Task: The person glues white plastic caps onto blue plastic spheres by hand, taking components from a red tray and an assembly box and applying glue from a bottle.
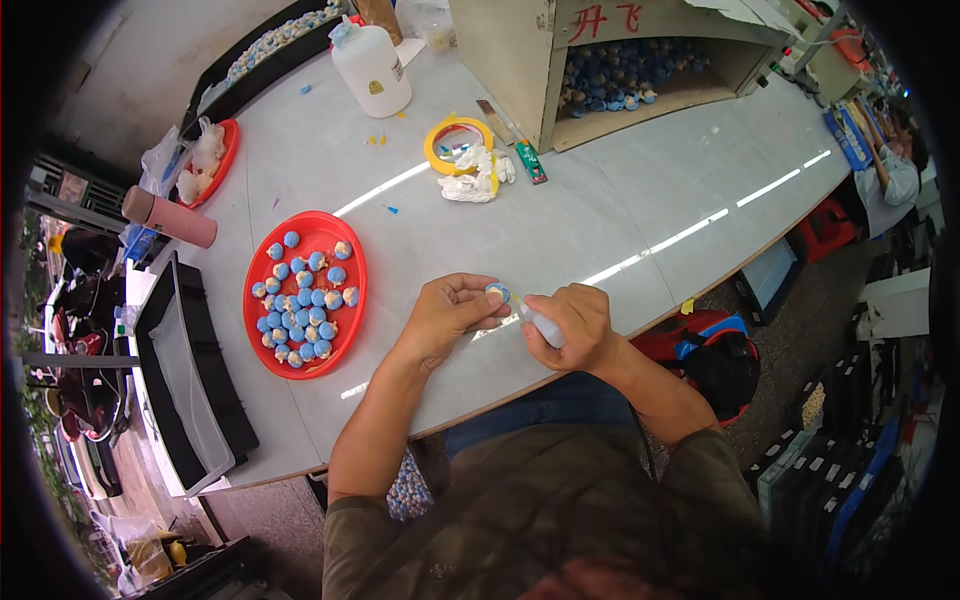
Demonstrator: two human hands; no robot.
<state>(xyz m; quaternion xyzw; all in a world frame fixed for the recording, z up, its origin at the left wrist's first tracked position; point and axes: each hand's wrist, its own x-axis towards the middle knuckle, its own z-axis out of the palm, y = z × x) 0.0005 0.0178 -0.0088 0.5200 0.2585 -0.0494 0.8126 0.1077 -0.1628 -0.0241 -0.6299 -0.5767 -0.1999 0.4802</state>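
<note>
My left hand (452,314) pinches a small blue-and-cream ball-shaped piece (497,291) between thumb and fingertips, just above the table near its front edge. In my right hand (578,325) is a small whitish squeeze bottle (542,326), wrapped by the fingers. Its thin nozzle points at the piece; whether the two touch is too small to tell. Left of my hands, a round red tray (357,300) carries many similar blue-and-cream pieces.
A black rectangular tray (170,370) lies at the left edge by a pink bottle (175,217). Farther back stand a white jug (372,72) and an open-fronted cabinet (505,65) holding blue pieces. Yellow tape (433,142) and crumpled white tissue (468,187) lie mid-table.
</note>
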